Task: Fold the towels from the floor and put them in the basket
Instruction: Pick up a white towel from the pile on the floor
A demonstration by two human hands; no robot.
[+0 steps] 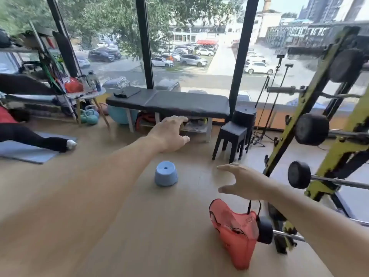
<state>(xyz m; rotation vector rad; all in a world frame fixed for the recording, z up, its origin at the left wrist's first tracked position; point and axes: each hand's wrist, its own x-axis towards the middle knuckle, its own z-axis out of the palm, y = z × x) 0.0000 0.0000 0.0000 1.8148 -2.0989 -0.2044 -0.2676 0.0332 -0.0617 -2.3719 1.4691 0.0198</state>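
Hands reach forward empty — left hand [171,134] and right hand [242,181] with grip spread; fingertips blurred.

A blue stool [166,174] stands on the floor before a black padded bench [169,103].

Daylight pours through tall windows [191,47] with dark frames, a car park and trees beyond. The wood floor [99,216] runs to a black padded bench [169,102] under the glass. Black stools [233,136] stand beside it, near a yellow weight rack [319,136] on the right. A blue mat [24,150] lies at left by a small table [85,94].
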